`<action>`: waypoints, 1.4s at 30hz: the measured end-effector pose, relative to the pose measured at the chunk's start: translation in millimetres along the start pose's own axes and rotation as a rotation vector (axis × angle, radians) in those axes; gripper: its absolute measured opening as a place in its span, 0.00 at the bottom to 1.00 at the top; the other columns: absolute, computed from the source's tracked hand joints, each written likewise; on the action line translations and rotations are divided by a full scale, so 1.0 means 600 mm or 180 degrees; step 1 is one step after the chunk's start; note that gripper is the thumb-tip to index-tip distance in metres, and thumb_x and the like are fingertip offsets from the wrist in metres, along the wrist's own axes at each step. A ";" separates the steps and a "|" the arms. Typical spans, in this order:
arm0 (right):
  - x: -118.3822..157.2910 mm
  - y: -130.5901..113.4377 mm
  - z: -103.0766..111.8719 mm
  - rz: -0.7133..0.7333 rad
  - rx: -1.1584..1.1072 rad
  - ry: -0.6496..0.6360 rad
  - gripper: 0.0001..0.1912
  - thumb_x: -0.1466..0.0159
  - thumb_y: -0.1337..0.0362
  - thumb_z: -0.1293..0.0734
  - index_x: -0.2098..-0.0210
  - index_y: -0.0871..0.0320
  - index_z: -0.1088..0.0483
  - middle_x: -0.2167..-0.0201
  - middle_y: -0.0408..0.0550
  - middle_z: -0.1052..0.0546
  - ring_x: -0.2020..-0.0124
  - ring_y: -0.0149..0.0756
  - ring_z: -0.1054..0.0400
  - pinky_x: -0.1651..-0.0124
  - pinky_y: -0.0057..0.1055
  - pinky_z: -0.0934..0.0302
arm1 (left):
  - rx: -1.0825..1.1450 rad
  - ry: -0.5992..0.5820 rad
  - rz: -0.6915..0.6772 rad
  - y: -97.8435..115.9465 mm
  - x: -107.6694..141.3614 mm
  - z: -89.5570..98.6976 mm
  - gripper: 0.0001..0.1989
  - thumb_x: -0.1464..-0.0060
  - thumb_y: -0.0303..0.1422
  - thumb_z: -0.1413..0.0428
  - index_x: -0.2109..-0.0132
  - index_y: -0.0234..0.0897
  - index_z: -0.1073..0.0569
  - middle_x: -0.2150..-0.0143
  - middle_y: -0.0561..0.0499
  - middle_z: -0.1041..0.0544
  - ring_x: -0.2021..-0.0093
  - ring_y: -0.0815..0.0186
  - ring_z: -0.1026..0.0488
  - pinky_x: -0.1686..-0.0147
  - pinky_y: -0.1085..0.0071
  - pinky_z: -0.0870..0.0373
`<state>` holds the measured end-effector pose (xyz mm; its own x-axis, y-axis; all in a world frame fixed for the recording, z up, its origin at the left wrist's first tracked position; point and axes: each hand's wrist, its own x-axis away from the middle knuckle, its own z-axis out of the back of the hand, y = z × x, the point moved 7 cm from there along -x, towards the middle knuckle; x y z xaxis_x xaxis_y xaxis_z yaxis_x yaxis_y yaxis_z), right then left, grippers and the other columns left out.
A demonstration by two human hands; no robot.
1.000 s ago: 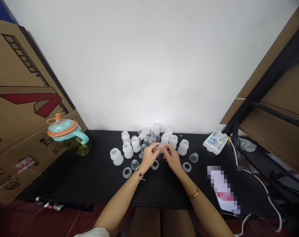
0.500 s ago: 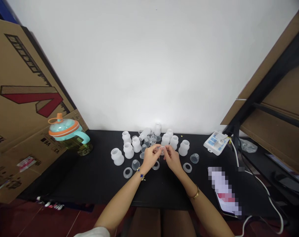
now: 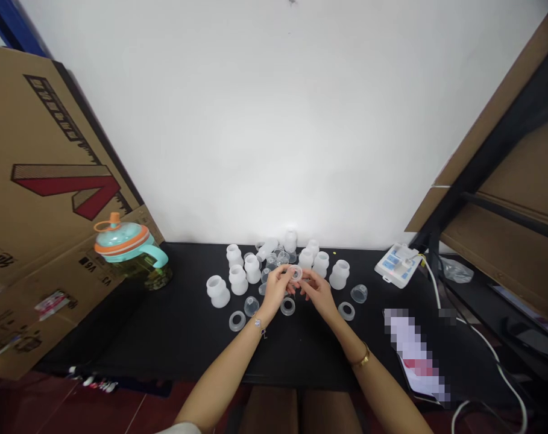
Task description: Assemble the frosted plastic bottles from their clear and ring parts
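Observation:
My left hand (image 3: 278, 288) pinches a small translucent ring (image 3: 296, 273) by its left edge, the opening turned up towards me. At the ring's right edge are the curled fingers of my right hand (image 3: 316, 289), closed on it as well. Just below the hands, a similar collar ring (image 3: 287, 307) lies flat on the black table. Others lie to either side, one at left (image 3: 237, 320) and one at right (image 3: 346, 311). Clear domed caps (image 3: 251, 306) sit close by; another cap (image 3: 359, 293) rests further right. My fingers partly hide the parts behind them.
White bottles (image 3: 218, 292) stand in groups left and right of several clear caps. A teal-lidded jug (image 3: 133, 253) is at left by a cardboard box (image 3: 52, 199). At right are a white power strip (image 3: 396, 265), its cable and a phone (image 3: 416, 355).
The ring has turned to face up and shows more plainly between my fingertips. My right fingers have spread a little. The whole view has shifted slightly.

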<state>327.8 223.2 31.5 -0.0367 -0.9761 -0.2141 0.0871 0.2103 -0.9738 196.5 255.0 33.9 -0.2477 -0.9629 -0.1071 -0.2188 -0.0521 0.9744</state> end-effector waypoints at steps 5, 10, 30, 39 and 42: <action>0.002 -0.007 0.007 0.0095 0.0370 0.0159 0.20 0.40 0.51 0.31 0.54 0.55 0.24 0.63 0.49 0.20 0.75 0.34 0.30 0.79 0.26 0.39 | 0.0061 -0.0059 0.0106 0.000 0.000 -0.005 0.25 0.45 0.52 0.42 0.56 0.32 0.26 0.80 0.53 0.25 0.85 0.72 0.33 0.84 0.78 0.39; 0.002 -0.006 0.011 0.0163 0.0611 0.0208 0.19 0.38 0.49 0.33 0.57 0.56 0.23 0.67 0.48 0.21 0.75 0.36 0.29 0.78 0.28 0.37 | -0.0058 -0.0120 0.0101 0.000 0.001 -0.009 0.26 0.45 0.54 0.43 0.56 0.32 0.26 0.79 0.53 0.25 0.85 0.72 0.33 0.83 0.77 0.39; 0.002 -0.006 0.007 0.0141 0.0566 0.0008 0.17 0.36 0.51 0.35 0.59 0.55 0.22 0.75 0.44 0.23 0.77 0.35 0.32 0.76 0.27 0.39 | -0.0455 -0.0199 -0.0032 -0.005 -0.001 -0.010 0.26 0.42 0.55 0.46 0.56 0.33 0.28 0.80 0.54 0.25 0.88 0.75 0.39 0.86 0.79 0.49; 0.003 -0.008 0.006 0.0063 0.0618 -0.0022 0.17 0.36 0.51 0.35 0.59 0.55 0.22 0.77 0.43 0.25 0.77 0.35 0.32 0.76 0.27 0.39 | -0.0526 -0.0141 -0.0002 0.002 0.004 -0.007 0.26 0.42 0.55 0.46 0.55 0.33 0.28 0.81 0.55 0.27 0.88 0.75 0.41 0.86 0.78 0.51; 0.001 -0.001 0.004 0.0020 0.0512 -0.0057 0.18 0.37 0.51 0.34 0.55 0.56 0.23 0.73 0.44 0.24 0.77 0.34 0.31 0.77 0.26 0.39 | -0.0584 -0.0052 -0.0016 0.004 0.002 -0.002 0.25 0.42 0.53 0.46 0.55 0.33 0.28 0.82 0.55 0.27 0.88 0.74 0.42 0.86 0.78 0.50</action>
<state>329.9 222.2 32.3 -0.0182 -0.9759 -0.2172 0.2457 0.2063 -0.9472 196.7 253.6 36.1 -0.2627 -0.9582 -0.1137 -0.0445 -0.1057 0.9934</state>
